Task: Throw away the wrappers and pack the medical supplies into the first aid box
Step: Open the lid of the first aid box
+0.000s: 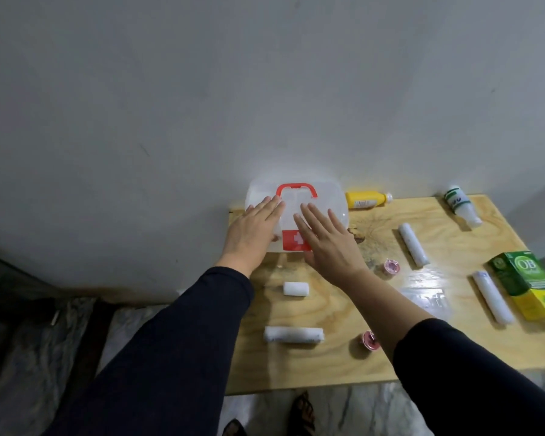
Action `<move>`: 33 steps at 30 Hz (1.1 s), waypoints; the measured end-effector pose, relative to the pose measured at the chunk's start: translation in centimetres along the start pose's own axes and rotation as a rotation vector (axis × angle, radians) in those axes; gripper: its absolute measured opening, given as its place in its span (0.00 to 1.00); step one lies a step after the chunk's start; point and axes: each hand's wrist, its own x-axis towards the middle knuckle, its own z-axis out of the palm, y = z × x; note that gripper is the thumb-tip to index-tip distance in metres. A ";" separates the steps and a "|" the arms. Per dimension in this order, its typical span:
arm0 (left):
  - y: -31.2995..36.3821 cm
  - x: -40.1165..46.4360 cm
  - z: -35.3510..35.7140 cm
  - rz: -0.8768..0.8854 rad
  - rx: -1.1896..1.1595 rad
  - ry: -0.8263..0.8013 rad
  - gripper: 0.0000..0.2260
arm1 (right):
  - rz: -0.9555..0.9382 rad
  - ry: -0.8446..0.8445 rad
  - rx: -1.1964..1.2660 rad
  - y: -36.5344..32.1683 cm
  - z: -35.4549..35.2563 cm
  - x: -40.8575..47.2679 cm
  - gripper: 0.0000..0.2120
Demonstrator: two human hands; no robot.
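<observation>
A translucent white first aid box [331, 199] with a red handle and a red cross label stands shut at the back left of the wooden table [328, 366]. My left hand [255, 231] lies flat and open over the box's left side. My right hand [324, 243] is flat and open over its front right. On the table lie a short gauze roll [295, 289], a long bandage roll [294, 335], two more long rolls [413, 245] [492, 296], a clear wrapper [428, 302] and two small pink cups [392, 267] [369, 340].
A yellow bottle [366, 199] lies against the wall beside the box. A white bottle with a green label [460, 205] lies at the back right. A green and yellow medicine carton [526, 284] sits at the right edge. Feet in sandals [302, 410] show below the table.
</observation>
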 end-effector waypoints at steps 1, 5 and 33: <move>0.0 -0.1 -0.1 0.003 0.001 -0.001 0.33 | -0.027 0.013 0.006 0.0 -0.2 -0.2 0.30; 0.2 -0.5 -0.4 0.000 -0.003 -0.004 0.32 | -0.042 0.077 0.084 0.3 -0.9 -0.7 0.26; -0.2 6.4 -10.5 -0.088 -0.028 0.094 0.14 | 0.370 -0.460 0.409 1.4 -1.3 -1.0 0.29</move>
